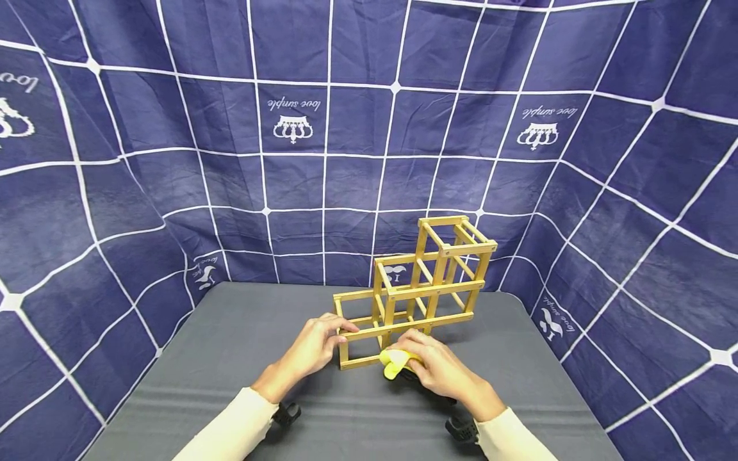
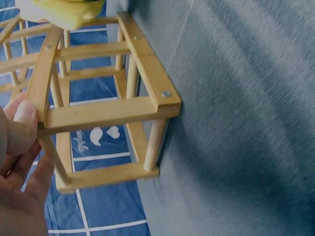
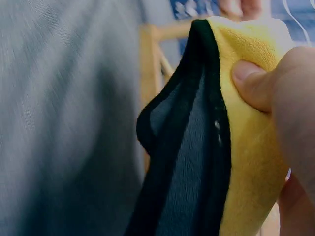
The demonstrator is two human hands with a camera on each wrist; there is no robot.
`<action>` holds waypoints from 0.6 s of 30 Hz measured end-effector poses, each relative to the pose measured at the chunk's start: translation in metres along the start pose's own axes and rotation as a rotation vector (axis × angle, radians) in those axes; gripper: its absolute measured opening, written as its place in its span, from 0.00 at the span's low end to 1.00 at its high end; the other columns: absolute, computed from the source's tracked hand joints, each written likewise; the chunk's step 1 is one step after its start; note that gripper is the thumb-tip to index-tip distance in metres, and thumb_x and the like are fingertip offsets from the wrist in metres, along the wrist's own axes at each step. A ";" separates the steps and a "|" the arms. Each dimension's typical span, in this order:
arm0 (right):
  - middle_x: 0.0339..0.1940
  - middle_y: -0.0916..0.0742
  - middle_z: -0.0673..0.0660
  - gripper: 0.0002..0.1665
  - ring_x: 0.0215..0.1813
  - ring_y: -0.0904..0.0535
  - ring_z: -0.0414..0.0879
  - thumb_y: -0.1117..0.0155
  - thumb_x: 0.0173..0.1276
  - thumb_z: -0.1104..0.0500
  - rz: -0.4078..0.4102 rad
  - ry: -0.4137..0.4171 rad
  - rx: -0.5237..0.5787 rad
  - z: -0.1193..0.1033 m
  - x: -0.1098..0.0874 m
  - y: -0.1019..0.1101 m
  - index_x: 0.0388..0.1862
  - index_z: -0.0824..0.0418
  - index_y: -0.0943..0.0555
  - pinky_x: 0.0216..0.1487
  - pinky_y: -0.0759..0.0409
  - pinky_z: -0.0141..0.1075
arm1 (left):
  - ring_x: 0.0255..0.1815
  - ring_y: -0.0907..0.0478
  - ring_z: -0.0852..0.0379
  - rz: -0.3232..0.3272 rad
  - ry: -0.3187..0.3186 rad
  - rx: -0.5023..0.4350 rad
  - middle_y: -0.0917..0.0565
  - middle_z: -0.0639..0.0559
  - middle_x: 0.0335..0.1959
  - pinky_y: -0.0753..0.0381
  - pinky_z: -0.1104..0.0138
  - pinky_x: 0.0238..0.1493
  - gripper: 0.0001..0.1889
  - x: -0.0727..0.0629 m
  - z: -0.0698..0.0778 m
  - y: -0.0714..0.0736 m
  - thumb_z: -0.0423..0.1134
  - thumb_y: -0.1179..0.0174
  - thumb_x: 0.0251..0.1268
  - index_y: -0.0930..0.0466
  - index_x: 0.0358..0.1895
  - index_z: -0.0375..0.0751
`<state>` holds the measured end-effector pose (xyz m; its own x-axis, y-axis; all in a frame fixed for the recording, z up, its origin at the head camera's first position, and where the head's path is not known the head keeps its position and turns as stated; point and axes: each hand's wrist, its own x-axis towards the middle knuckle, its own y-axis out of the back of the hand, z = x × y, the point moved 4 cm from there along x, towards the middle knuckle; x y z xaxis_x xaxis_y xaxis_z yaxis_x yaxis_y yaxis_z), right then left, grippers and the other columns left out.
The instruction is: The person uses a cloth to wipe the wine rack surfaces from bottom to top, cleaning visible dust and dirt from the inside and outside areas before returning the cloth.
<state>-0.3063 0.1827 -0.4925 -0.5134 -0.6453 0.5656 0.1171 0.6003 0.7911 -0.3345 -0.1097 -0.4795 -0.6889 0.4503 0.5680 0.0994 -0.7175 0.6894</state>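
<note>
A stepped wooden rack (image 1: 432, 289) of slats and dowels stands on the grey surface, its lowest part at the left. My left hand (image 1: 314, 342) grips the upper front corner of that low end; in the left wrist view the thumb (image 2: 25, 115) presses on the slat and the fingers lie behind it. My right hand (image 1: 434, 360) holds a yellow cloth (image 1: 396, 362) against the front of the rack. Seen from the right wrist, the cloth (image 3: 246, 128) has a dark edging and a grey side, with the thumb pinching its yellow face.
A grey cloth-covered table (image 1: 242, 333) lies beneath the rack. Blue curtains (image 1: 346, 179) with white grid lines hang behind and at both sides. Black straps (image 1: 286, 414) sit at the wrists.
</note>
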 end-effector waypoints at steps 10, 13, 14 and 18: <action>0.51 0.06 0.45 0.22 0.47 0.13 0.35 0.16 0.78 0.55 -0.158 0.045 -0.059 -0.030 0.046 -0.064 0.63 0.50 0.18 0.50 0.10 0.34 | 0.55 0.09 0.51 -0.193 0.161 -0.187 0.03 0.50 0.60 0.08 0.62 0.56 0.16 0.010 -0.019 0.010 0.27 0.27 0.78 0.03 0.58 0.51; 0.48 0.06 0.45 0.19 0.43 0.12 0.33 0.16 0.78 0.52 -0.160 0.104 -0.086 -0.033 0.056 -0.079 0.60 0.51 0.16 0.45 0.13 0.27 | 0.55 0.08 0.51 -0.244 0.181 -0.230 0.03 0.49 0.60 0.09 0.63 0.57 0.14 0.012 -0.025 0.012 0.29 0.27 0.80 0.04 0.59 0.51; 0.48 0.05 0.45 0.18 0.42 0.12 0.33 0.16 0.79 0.50 -0.163 0.126 -0.093 -0.033 0.058 -0.084 0.59 0.51 0.15 0.44 0.14 0.24 | 0.57 0.07 0.51 -0.250 0.184 -0.232 0.03 0.50 0.59 0.08 0.61 0.60 0.14 0.012 -0.025 0.012 0.30 0.27 0.80 0.04 0.59 0.51; 0.49 0.05 0.45 0.17 0.44 0.07 0.34 0.20 0.81 0.45 -0.197 0.192 -0.151 -0.034 0.058 -0.093 0.59 0.50 0.09 0.46 0.11 0.23 | 0.64 0.06 0.48 -0.237 0.147 -0.161 0.03 0.53 0.60 0.08 0.47 0.71 0.15 0.011 -0.021 0.012 0.30 0.26 0.79 0.04 0.59 0.53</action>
<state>-0.3177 0.0734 -0.5254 -0.3705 -0.8285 0.4200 0.1634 0.3870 0.9075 -0.3557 -0.1246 -0.4750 -0.7767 0.5420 0.3209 -0.1835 -0.6821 0.7079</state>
